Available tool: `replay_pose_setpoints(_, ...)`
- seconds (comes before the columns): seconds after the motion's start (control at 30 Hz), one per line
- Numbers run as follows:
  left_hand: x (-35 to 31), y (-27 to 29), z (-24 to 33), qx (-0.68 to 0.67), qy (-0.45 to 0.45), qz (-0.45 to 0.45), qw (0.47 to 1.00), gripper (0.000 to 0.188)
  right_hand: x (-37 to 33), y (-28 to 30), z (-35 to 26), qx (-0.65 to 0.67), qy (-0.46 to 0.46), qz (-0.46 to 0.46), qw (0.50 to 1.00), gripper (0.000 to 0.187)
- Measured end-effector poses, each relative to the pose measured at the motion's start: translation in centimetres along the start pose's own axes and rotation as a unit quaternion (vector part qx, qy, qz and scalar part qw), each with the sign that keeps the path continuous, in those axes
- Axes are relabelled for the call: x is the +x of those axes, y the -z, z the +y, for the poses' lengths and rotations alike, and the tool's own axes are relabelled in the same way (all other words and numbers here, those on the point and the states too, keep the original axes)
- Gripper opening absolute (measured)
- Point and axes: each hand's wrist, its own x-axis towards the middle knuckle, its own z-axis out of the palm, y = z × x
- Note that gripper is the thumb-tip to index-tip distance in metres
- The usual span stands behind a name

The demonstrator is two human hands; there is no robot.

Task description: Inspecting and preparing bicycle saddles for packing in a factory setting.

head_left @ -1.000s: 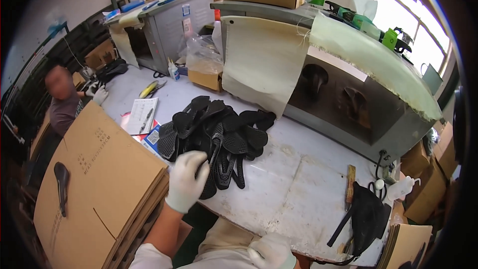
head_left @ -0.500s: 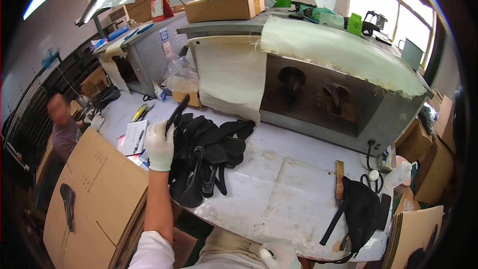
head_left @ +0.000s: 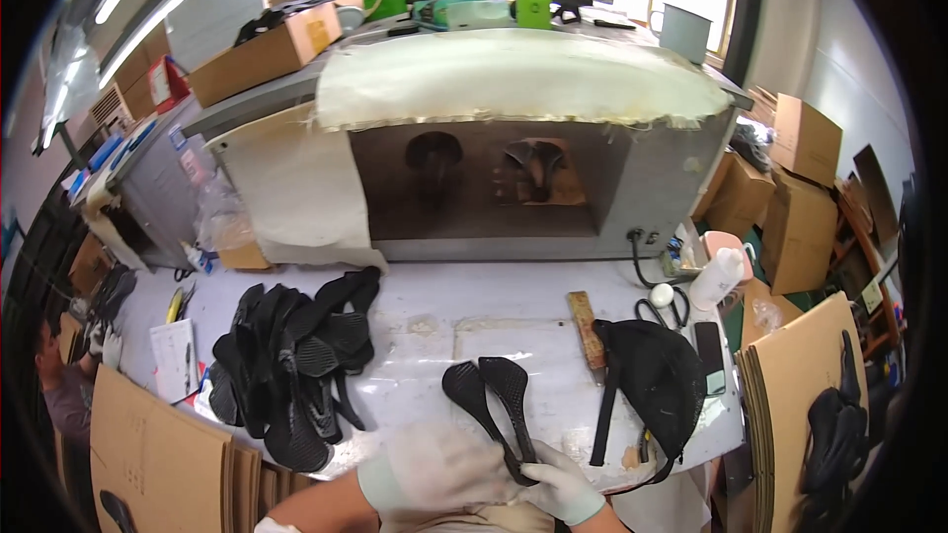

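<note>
A black forked bicycle saddle pad (head_left: 509, 390) lies upright near the table's front edge, its two broad perforated lobes pointing away from me. My right hand (head_left: 561, 487), in a white glove, grips its narrow joined end between thumb and fingers. My left hand (head_left: 439, 466), gloved too, is smeared by motion just left of that narrow end; its fingers cannot be made out, nor whether it touches the pad. To the left sits a heap of similar black saddle pads (head_left: 296, 360).
A grey box-like oven (head_left: 652, 178) with a cloth flap (head_left: 523, 79) stands behind the table (head_left: 425, 336). On the right are a black bag (head_left: 652, 385), a wooden stick (head_left: 585, 331), scissors (head_left: 671, 308) and a phone (head_left: 709, 355). Cardboard stacks (head_left: 168, 454) flank me; a co-worker (head_left: 67, 385) sits far left.
My view has swung right. My left hand has left the heap and come back to the front edge, and a saddle pad is now in my right hand before me.
</note>
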Motion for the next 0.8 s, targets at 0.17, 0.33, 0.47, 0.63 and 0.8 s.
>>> replay_pose_setpoints(0.17, 9.2, -3.4, -10.8, 0.068, 0.094, 0.059, 0.992, 0.031, -4.1, 1.6, -1.7, -0.206, 0.093, 0.157, 0.961, 0.046)
replay_pose_setpoints(0.33, 20.1, -8.9, -22.4, 0.155, 0.162, -0.044, 0.973, 0.042, -4.7, -0.8, -2.5, -0.359, 0.22, 0.358, 0.834, 0.033)
replay_pose_setpoints(0.47, 27.2, -11.9, -27.5, 0.246, 0.255, -0.026, 0.935, 0.066, -4.3, 0.8, -0.6, -0.318, 0.291, 0.388, 0.815, 0.036)
replay_pose_setpoints(0.63, 28.8, -13.0, -30.3, 0.174, 0.371, -0.014, 0.912, 0.064, -4.0, 1.9, -0.5, -0.34, 0.283, 0.385, 0.81, 0.036)
replay_pose_setpoints(0.8, 22.2, -8.4, -22.6, 0.167, 0.193, 0.186, 0.949, 0.056, -4.7, 4.5, -1.1, -0.208, 0.314, 0.377, 0.846, 0.038)
